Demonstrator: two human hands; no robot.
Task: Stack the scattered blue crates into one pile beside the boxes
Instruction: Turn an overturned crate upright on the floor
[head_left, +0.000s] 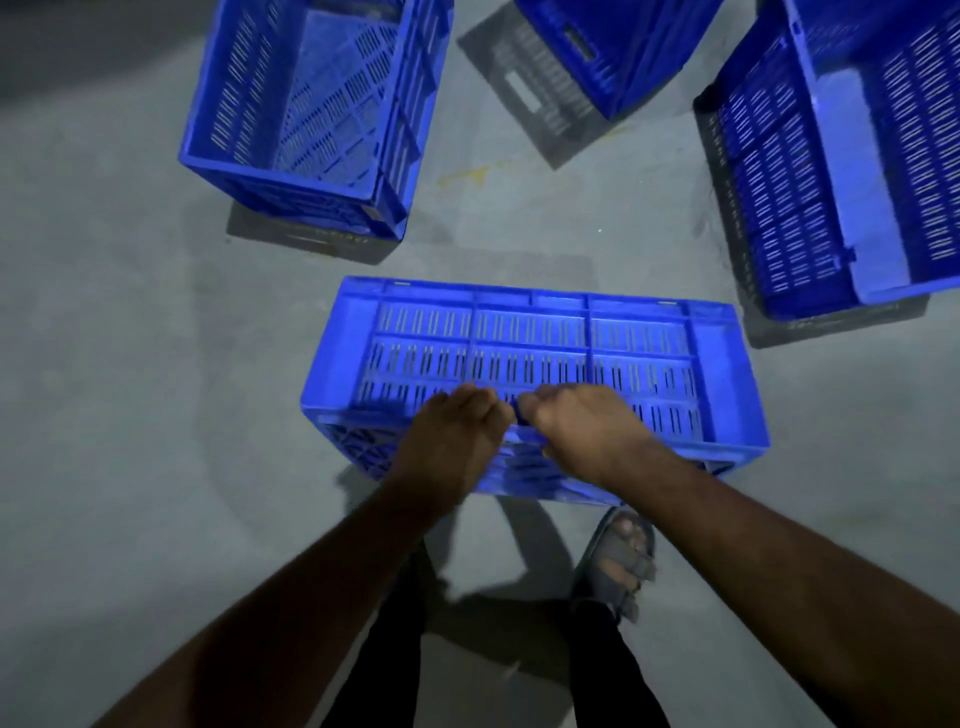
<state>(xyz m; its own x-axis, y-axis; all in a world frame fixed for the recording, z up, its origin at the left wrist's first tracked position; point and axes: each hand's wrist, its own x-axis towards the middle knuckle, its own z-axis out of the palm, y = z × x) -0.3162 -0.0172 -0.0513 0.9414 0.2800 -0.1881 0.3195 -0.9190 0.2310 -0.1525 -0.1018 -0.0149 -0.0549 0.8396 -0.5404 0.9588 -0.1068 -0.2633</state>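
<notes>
Both hands, left hand (457, 431) and right hand (582, 431), curl side by side over the near rim of the blue crate (535, 358) at frame centre. I note three more crates: upper left (306, 119), top centre (608, 47), right (841, 156).

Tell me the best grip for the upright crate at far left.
Judging by its pose, take the far-left crate by the top rim of its two short end walls, one hand each, coming from above. It stands upright with its mouth open, so the rim is exposed all round. The left hand and right hand now grip the near crate.
</notes>
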